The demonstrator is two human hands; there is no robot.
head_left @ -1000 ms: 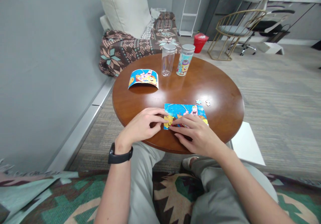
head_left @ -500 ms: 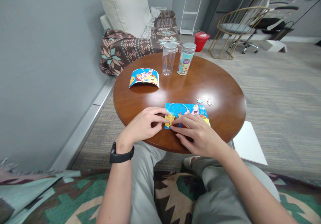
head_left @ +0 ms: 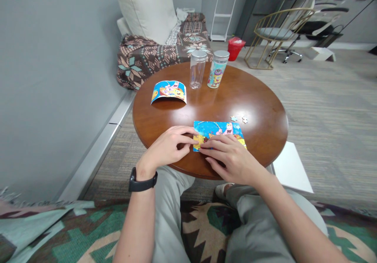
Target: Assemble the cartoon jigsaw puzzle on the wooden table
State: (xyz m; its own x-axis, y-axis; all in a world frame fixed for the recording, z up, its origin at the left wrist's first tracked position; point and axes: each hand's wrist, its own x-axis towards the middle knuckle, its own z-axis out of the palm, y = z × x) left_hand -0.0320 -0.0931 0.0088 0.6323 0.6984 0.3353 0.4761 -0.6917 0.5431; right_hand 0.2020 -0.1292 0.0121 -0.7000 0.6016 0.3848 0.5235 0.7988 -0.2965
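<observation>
A jigsaw puzzle (head_left: 209, 127) with a blue cartoon picture lies flat near the front edge of the round table. My left hand (head_left: 171, 145), fingers stretched and apart, rests its fingertips on the puzzle's left side, by a yellow part. Across the lower middle lies my right hand (head_left: 231, 153), its fingers extended and touching the puzzle close to the left fingertips. It covers much of the lower picture. Past the upper right corner are two loose puzzle pieces, one bluish (head_left: 233, 118) and one pale (head_left: 244, 120).
On the brown table (head_left: 259, 98) stand a clear jar (head_left: 196, 74) and a cartoon-printed jar (head_left: 217, 73), both with silver lids. A curved picture card (head_left: 169, 90) is at the left. Beyond are a draped sofa (head_left: 159, 54), a red bin (head_left: 235, 50) and a gold-framed chair (head_left: 277, 33).
My right fingers have shifted very slightly on the puzzle. My left hand stays in place, and the puzzle and loose pieces look unmoved.
</observation>
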